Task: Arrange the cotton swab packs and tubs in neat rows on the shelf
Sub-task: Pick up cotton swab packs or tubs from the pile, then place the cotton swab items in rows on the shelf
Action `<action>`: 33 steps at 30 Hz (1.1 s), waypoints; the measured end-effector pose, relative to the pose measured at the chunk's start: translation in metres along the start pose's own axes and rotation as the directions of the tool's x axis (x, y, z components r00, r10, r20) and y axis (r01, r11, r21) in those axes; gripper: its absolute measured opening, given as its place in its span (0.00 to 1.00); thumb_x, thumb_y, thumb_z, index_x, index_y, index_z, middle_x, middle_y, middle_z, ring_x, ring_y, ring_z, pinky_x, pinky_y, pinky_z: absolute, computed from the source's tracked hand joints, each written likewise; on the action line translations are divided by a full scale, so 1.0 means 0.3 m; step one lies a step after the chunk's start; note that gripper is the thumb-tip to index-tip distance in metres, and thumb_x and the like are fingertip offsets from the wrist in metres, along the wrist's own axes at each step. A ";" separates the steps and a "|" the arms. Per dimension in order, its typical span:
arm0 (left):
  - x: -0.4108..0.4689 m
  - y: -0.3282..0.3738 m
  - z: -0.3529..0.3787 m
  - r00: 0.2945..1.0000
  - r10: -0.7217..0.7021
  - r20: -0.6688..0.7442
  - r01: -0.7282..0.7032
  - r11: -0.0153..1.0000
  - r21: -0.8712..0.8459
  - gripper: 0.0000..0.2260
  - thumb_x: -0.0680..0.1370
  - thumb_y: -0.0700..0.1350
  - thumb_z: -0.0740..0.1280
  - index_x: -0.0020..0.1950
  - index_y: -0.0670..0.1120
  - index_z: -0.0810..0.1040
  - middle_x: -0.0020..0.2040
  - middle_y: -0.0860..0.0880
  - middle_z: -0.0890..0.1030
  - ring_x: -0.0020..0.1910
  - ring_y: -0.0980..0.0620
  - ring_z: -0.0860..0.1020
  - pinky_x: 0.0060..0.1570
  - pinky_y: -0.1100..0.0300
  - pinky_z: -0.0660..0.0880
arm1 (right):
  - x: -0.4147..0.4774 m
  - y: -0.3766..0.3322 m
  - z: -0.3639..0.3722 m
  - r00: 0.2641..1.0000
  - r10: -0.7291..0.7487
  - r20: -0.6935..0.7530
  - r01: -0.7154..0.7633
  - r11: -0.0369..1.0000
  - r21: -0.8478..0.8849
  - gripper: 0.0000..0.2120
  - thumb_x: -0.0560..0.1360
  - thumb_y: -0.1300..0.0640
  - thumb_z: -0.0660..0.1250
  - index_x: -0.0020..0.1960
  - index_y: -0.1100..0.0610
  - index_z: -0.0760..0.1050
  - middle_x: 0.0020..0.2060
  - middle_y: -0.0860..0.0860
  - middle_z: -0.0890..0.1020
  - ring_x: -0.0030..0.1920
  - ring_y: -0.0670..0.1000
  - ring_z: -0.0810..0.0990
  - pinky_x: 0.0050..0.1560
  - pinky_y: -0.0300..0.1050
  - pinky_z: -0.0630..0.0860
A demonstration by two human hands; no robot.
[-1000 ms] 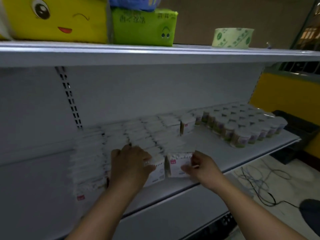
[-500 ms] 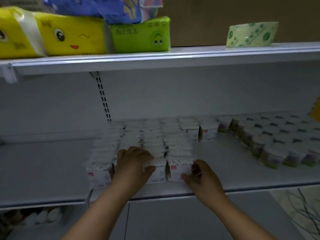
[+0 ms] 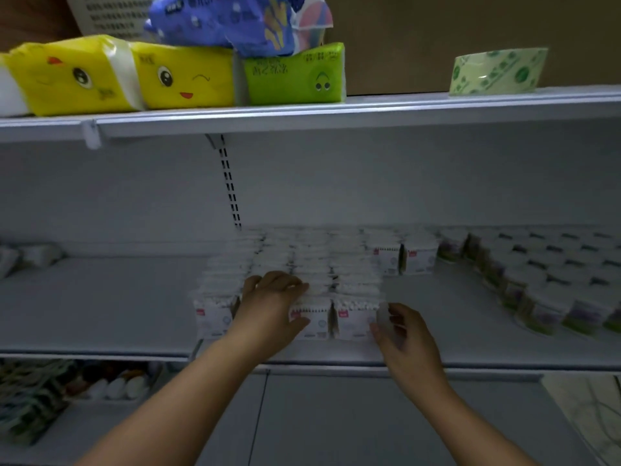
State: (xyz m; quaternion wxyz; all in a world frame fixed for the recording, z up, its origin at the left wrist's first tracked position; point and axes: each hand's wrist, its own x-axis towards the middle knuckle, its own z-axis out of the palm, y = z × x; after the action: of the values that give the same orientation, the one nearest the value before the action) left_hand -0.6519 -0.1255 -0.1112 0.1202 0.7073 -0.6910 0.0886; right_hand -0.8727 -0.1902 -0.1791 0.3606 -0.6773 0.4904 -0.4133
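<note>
- Head camera: the left hand [image 3: 268, 309] curls over the front-row swab packs [image 3: 311, 319] on the shelf [image 3: 100, 307], thumb against their face.
- The right hand [image 3: 405, 334] pinches the edge of the end pack [image 3: 353, 321] just to its left; tubs [image 3: 537, 294] stand in rows well to its right.

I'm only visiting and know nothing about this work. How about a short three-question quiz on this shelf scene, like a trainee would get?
1. True or false: the round tubs stand to the right of the swab packs on the same shelf.
2. What lies on top of the green tissue pack? A) a blue pack B) a tape roll C) a tub
3. Fill in: the left hand touches the ___ row of swab packs, the one nearest the shelf edge.

Key: 1 true; 2 A; 3 front.
</note>
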 end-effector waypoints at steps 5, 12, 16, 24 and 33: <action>-0.009 -0.039 -0.008 0.993 0.032 -0.112 -0.044 0.993 -0.109 0.30 0.73 0.62 0.61 0.73 0.52 0.66 0.73 0.52 0.66 0.75 0.50 0.58 0.70 0.53 0.50 | -0.042 -0.060 0.011 0.961 -0.124 -0.246 0.118 0.992 -0.037 0.21 0.74 0.50 0.69 0.63 0.56 0.70 0.57 0.48 0.71 0.60 0.51 0.72 0.61 0.41 0.66; -0.026 -0.386 -0.176 0.998 -0.063 0.018 0.064 0.993 -0.098 0.29 0.78 0.63 0.51 0.77 0.53 0.53 0.78 0.55 0.51 0.77 0.55 0.43 0.73 0.57 0.38 | 0.057 -0.504 0.252 0.881 -0.466 0.085 0.471 0.845 -0.251 0.22 0.77 0.45 0.59 0.65 0.57 0.72 0.64 0.51 0.72 0.67 0.48 0.67 0.62 0.30 0.57; -0.132 -0.765 -0.276 0.931 -0.265 0.253 0.262 0.964 0.046 0.29 0.80 0.61 0.51 0.78 0.51 0.49 0.79 0.52 0.48 0.77 0.53 0.41 0.75 0.52 0.41 | 0.158 -0.737 0.618 0.760 -0.304 0.574 0.600 0.666 -0.443 0.28 0.79 0.42 0.54 0.75 0.52 0.56 0.76 0.49 0.57 0.75 0.49 0.54 0.73 0.41 0.51; -0.442 -1.183 -0.374 0.829 -0.485 0.277 0.483 0.872 0.080 0.31 0.80 0.62 0.51 0.78 0.48 0.51 0.79 0.49 0.46 0.77 0.48 0.43 0.75 0.46 0.46 | 0.056 -0.967 1.255 0.527 -0.146 0.838 0.756 0.531 -0.383 0.33 0.79 0.39 0.52 0.77 0.48 0.43 0.77 0.50 0.47 0.77 0.50 0.47 0.75 0.47 0.49; -0.694 -1.610 -0.307 0.677 -0.670 0.305 0.675 0.730 0.104 0.29 0.80 0.61 0.52 0.78 0.49 0.51 0.79 0.49 0.47 0.77 0.48 0.43 0.75 0.47 0.46 | 0.104 -1.034 1.719 0.389 -0.173 0.905 0.831 0.489 -0.264 0.35 0.80 0.41 0.53 0.77 0.51 0.37 0.77 0.52 0.48 0.77 0.51 0.49 0.75 0.46 0.52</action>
State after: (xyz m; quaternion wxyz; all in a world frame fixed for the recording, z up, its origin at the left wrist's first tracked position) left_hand -0.1719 0.1084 -0.1069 0.0360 0.9148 -0.3934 -0.0840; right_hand -0.2823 -0.0970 -0.1008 0.0884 -0.9857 0.1338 0.0519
